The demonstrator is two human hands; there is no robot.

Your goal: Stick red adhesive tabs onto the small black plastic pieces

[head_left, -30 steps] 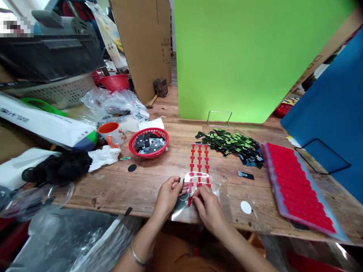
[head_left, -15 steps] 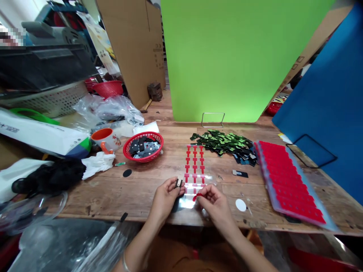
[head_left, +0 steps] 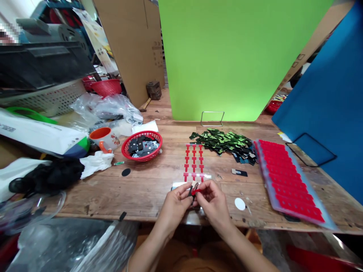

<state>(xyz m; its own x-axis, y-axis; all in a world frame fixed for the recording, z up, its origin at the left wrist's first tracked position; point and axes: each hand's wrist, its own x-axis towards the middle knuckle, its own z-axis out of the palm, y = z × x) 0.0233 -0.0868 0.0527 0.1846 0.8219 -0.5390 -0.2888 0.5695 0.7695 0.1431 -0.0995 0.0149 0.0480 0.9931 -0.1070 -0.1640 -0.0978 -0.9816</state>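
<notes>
My left hand (head_left: 179, 201) is closed on a small flat black piece (head_left: 192, 189) with a pale end. Between the fingertips of my right hand (head_left: 213, 201) is a small red piece (head_left: 195, 192), held against the black one. Both hands meet low over the near part of the table. Just beyond them lies a clear sheet with rows of red T-shaped pieces (head_left: 194, 159). The fingers hide part of this sheet and the exact contact between the two pieces.
A red basket (head_left: 157, 153) of dark pieces stands left, near an orange-rimmed mug (head_left: 101, 138). Behind the sheet is a pile of green and black pieces (head_left: 224, 141). A stack of red sheets (head_left: 292, 181) lies right, with a white disc (head_left: 239, 204) nearer. A green board (head_left: 221, 60) stands behind.
My hands have come together. The red piece in my right hand has moved left onto the black piece in my left hand, which has shifted right.
</notes>
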